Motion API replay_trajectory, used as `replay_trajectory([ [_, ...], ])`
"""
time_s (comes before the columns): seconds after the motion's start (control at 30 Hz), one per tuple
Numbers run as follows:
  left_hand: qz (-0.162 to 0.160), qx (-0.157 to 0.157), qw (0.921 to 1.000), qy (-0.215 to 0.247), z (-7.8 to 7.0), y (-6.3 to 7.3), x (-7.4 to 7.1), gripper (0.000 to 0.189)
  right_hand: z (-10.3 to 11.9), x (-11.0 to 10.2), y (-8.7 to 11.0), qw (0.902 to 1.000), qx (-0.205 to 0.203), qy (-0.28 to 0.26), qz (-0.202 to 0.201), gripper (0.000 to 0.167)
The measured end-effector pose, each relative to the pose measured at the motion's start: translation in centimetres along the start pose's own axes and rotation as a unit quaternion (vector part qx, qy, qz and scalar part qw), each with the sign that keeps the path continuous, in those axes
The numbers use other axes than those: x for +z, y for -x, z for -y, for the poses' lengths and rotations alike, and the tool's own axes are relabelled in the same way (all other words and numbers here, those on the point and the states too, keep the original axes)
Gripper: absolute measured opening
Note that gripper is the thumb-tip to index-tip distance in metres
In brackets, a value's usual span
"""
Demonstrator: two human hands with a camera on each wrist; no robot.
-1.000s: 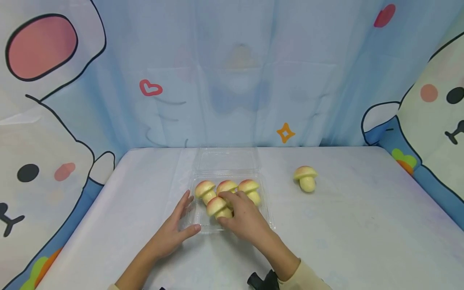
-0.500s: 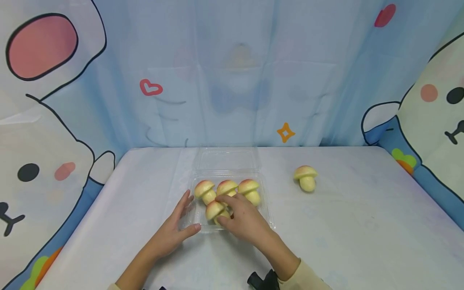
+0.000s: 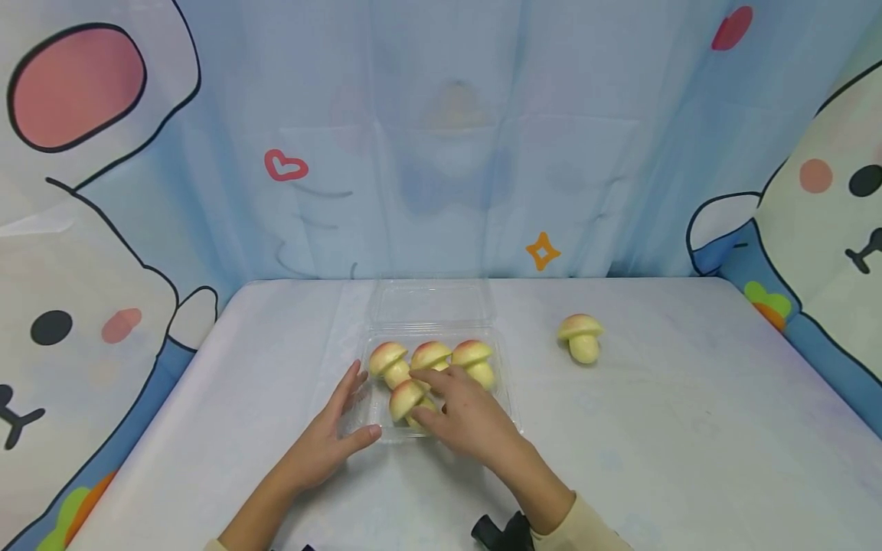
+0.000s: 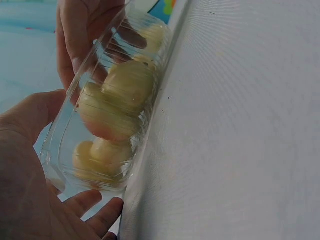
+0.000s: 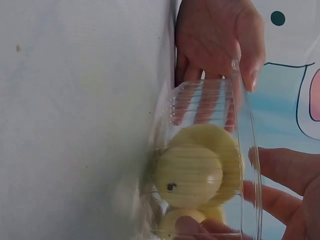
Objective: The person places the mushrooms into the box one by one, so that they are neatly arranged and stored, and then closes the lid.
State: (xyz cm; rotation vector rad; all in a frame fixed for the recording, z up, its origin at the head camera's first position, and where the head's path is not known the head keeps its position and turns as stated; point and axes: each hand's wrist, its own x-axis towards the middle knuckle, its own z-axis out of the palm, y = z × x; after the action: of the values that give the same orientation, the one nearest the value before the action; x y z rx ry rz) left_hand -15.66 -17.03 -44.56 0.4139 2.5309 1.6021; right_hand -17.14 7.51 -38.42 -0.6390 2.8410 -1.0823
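On the tabletop (image 3: 654,428), the right hand (image 3: 468,417) pinches a mushroom (image 3: 406,399) inside the clear tray (image 3: 506,398); the left hand (image 3: 324,444), fingers relaxed, steadies its edge.

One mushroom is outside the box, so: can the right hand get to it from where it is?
Probably yes: bare table lies between the right hand and the loose toy mushroom.

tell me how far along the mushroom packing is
Done: three toy mushrooms sit along the back of the clear tray. In hand: the right hand sets a fourth mushroom in front while the left hand steadies the tray. Left: one mushroom on the table, and the open lid.
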Motion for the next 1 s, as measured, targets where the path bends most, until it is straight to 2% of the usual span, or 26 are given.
replay_trajectory([
  [0.27, 0.0, 0.001, 1.0, 0.001, 0.0, 0.1, 0.0, 0.096, -0.3, -1.0, -0.1, 0.9993, 0.028, -0.016, -0.02, 0.045],
  [0.7, 0.0, 0.008, 1.0, 0.0, 0.1, 0.0, 0.0, 0.096, -1.9, -4.2, -0.1, 0.9929, 0.049, -0.042, -0.1, 0.047],
  [1.0, 0.0, 0.008, 1.0, 0.0, 0.2, 0.0, 0.0, 0.096, -3.3, -6.4, 0.0, 0.9834, 0.061, -0.028, -0.169, 0.045],
])
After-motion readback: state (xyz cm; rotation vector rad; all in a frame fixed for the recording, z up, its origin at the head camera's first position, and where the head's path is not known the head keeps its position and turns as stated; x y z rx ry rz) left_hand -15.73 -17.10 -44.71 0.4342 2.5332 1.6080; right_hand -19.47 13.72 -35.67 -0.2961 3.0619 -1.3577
